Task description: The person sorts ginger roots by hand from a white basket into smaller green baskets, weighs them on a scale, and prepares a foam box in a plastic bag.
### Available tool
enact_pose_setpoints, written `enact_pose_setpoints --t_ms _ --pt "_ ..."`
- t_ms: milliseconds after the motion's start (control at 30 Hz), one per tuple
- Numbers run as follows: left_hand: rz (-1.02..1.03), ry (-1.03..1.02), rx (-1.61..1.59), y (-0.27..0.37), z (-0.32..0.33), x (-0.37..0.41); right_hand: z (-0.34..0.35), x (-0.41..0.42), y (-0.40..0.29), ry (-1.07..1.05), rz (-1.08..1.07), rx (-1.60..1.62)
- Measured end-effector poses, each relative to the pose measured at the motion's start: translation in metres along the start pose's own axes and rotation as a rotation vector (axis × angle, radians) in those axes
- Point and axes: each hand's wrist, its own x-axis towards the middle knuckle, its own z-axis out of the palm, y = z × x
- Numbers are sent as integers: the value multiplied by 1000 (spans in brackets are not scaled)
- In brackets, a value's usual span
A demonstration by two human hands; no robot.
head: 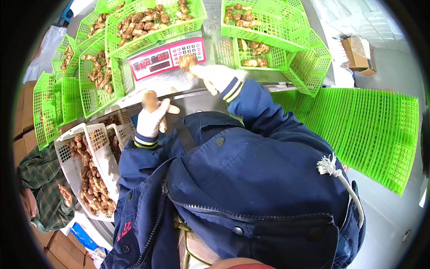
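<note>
My right hand [216, 76], in a white glove, grips a brown-capped mushroom [187, 62] just in front of the keypad of a pink-framed digital scale [154, 62]. Closer to my body, at the table's near edge, my gloved left hand [152, 119] holds another mushroom [149, 101]; part of this one is blurred. Behind the scale sits a green plastic basket [158, 36] heaped with mushrooms. To its left a tilted green basket [117, 79] carries more, and on the right a green basket [268, 38] with several mushrooms rests above a second one [263, 69].
White plastic crates [100, 161] of mushrooms stand at my left. Beside them is a person in a plaid sleeve [43, 178], one bare hand [65, 195] showing. A long stack of nested green baskets [366, 131] spreads out at right. Cardboard boxes [357, 55] lie beyond.
</note>
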Motion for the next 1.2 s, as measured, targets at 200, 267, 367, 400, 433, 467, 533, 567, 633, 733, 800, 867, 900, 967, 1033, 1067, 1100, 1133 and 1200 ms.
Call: enact_pose_setpoints --t_ms 200,267,367,400,433,467,533,567,633,733,800,867,900,967,1033,1067,1100,1133,1200 --pt "-44 -27 -47 -10 -2 3 -24 -19 59 178 95 272" --pt "-41 -36 -28 -9 1 5 -46 -14 60 363 56 550" --pt "-53 -102 6 -5 13 10 -67 -13 62 535 36 766" --pt "-53 -96 20 2 14 4 -60 -13 59 448 67 748" --pt "-55 -103 45 2 17 8 -55 -20 59 395 98 730" --pt "-56 -110 70 2 21 11 -46 -23 59 293 111 539" --pt "-26 -87 54 14 26 1 -19 -20 62 82 36 363" --pt "2 -90 113 9 23 2 -1 -25 52 32 -25 276" --pt "27 -126 139 -18 9 5 32 -27 25 -41 -304 74" --pt "-55 -119 98 -27 -1 -7 73 -10 6 -130 -449 -341" --pt "196 29 375 -21 -2 -20 95 12 15 -167 -603 -425" --pt "-35 -49 -147 -24 -20 -23 109 22 2 -249 -639 -442" --pt "-66 -161 -511 -23 -32 -26 116 36 -3 -295 -477 -437" --pt "59 -83 -430 -11 -50 -41 134 65 9 -288 -612 -299" --pt "14 14 -419 -9 -78 -55 165 91 6 -488 -349 134" --pt "48 -10 -393 -13 -90 -66 181 88 1 -501 -316 87" --pt "73 -30 -550 -33 -97 -77 196 87 -4 -526 -287 39" --pt "97 -57 -620 -27 -103 -92 209 92 0 -582 -341 -8" --pt "204 -95 -636 -36 -119 -113 240 89 -2 -647 -531 -284"
